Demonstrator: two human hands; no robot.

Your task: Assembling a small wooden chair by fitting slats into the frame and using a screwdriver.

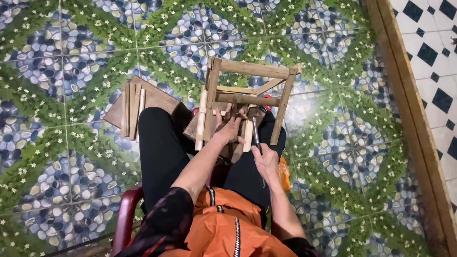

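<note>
Head view shows a small bamboo frame point(247, 100) propped on the lap, light yet stiff, best gripped by its posts; left hand point(231, 127) presses a lower rail; right hand point(264, 159) clasps a slim tool point(256, 135); bamboo slats point(132, 110) lie on the tiled floor point(66, 71).

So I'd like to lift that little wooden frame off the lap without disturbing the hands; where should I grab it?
Take the top crossbar of the wooden frame, coming from the far side. It is bare and stands farthest from the left hand and from the right hand holding the thin tool.
</note>
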